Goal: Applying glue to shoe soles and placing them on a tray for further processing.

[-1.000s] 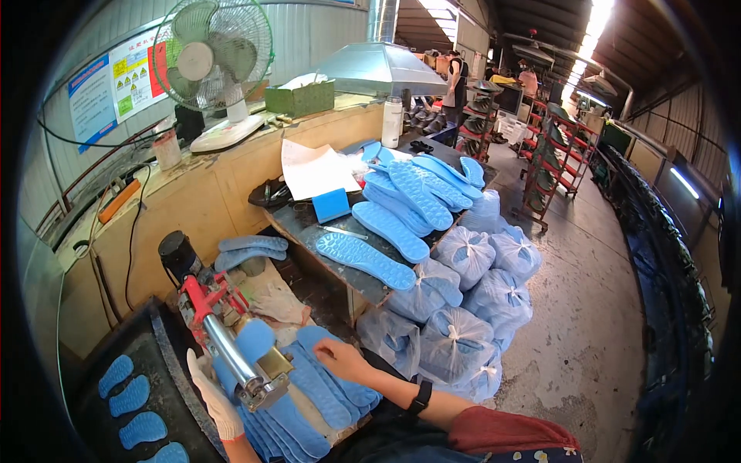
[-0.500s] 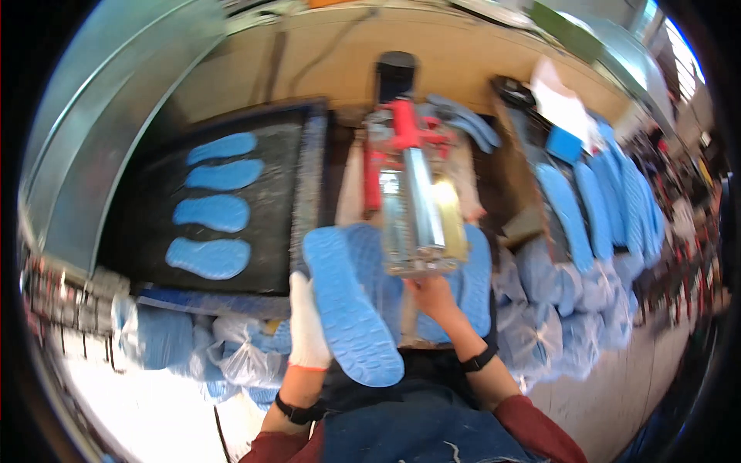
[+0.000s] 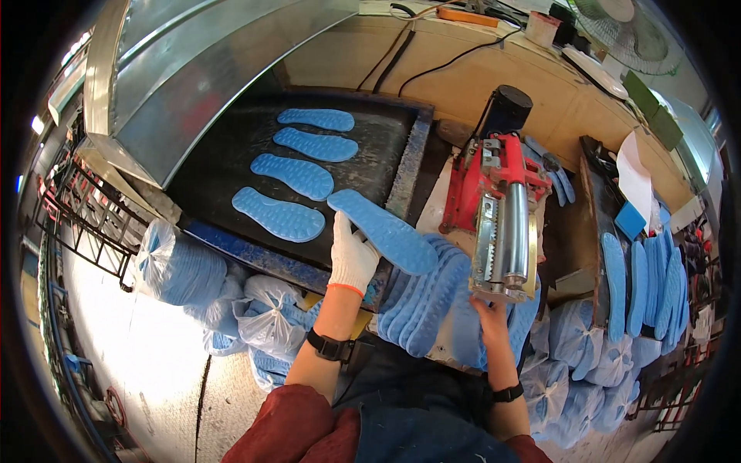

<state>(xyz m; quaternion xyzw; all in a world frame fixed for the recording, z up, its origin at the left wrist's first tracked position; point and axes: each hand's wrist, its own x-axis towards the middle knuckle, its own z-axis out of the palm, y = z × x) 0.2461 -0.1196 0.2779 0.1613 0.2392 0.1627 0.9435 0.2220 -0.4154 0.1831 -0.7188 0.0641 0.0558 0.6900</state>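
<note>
My left hand, in a white knitted glove, grips a textured blue insole near its upper end. It holds the insole slantwise over the near right corner of the black conveyor belt. Several similar insoles lie in a column on that belt. My bare right hand is at the lower end of a red machine with a chrome cylinder and toothed rack. Its fingertips are partly hidden there, so its grip is unclear. Left of it, a row of blue insoles leans on the bench.
A sheet-metal hood covers the belt's far left. Clear bags of insoles stand below the belt, and more bags at the right. Further insoles stand along a board at the right. A fan is at the back.
My left hand has carried its insole up and left relative to the machine, to the belt's near corner. The view has turned left. My right hand stays by the machine's lower end.
</note>
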